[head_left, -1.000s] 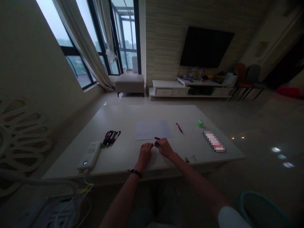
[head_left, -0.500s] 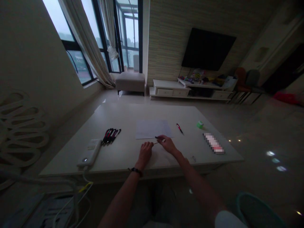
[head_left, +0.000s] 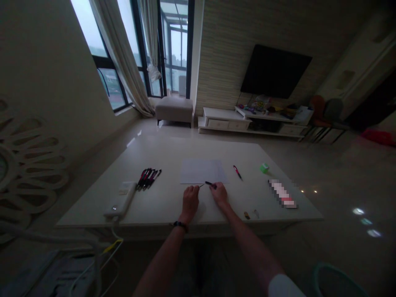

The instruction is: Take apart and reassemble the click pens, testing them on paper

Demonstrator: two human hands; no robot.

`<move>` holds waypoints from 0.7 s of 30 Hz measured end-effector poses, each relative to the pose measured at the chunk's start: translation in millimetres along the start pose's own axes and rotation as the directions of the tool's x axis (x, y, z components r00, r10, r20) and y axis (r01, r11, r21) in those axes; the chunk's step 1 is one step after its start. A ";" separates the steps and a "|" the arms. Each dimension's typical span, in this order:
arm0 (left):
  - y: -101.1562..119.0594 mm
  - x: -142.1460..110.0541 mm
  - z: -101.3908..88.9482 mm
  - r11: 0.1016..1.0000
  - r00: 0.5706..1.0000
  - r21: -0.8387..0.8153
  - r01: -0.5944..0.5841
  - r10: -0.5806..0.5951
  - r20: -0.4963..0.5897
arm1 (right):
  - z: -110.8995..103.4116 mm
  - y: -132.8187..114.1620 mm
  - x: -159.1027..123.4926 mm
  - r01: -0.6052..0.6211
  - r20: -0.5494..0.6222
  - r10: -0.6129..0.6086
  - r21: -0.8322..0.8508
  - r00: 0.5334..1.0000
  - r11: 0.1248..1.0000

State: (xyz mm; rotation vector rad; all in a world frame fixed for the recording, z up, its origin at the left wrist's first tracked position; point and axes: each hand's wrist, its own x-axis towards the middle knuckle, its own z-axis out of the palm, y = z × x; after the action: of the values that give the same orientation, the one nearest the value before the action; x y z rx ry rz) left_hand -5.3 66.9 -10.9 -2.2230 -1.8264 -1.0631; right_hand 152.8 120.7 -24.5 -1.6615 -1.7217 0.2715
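My right hand (head_left: 219,194) pinches a short black pen piece (head_left: 210,184) at the near edge of a white paper sheet (head_left: 202,171). A thin rod, possibly a pen refill (head_left: 201,185), runs left from that piece toward my left hand (head_left: 190,202). The left fingers are curled close to its tip, and I cannot tell whether they grip it. Both hands are over the white table (head_left: 185,210). To the right of the paper lies a red pen (head_left: 237,172), and to the left lies a bunch of black and red pens (head_left: 149,178).
A green tape roll (head_left: 264,168), a blurred-out box (head_left: 282,194) and small items (head_left: 246,215) lie on the right of the table. A white corded device (head_left: 120,200) lies at the left edge, with cables hanging below it. A bench and TV cabinet stand beyond.
My right hand has come closer to my left and nearer the table's front edge. The thin rod now lines up with the black piece, and the whole view has shifted slightly.
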 end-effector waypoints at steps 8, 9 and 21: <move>5.3 -0.5 -2.8 0.985 0.982 0.126 -0.117 0.096 0.161 | -26.6 -5.9 -5.9 0.014 0.128 -0.057 0.314 0.990 0.949; 5.8 -0.4 -2.7 0.985 0.980 0.121 -0.127 0.106 0.166 | -32.7 -6.7 -8.6 0.013 0.147 -0.073 0.376 0.986 0.927; 7.5 0.0 -4.6 0.976 0.967 0.120 -0.181 0.154 0.203 | -51.0 -17.0 -15.6 0.080 0.147 -0.162 0.448 0.976 0.890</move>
State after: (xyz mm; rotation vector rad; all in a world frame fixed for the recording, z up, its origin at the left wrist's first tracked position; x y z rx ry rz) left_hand -0.6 62.6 -4.7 -2.4172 -1.6810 -0.6929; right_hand 169.5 87.2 17.1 -1.2209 -1.7274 0.7167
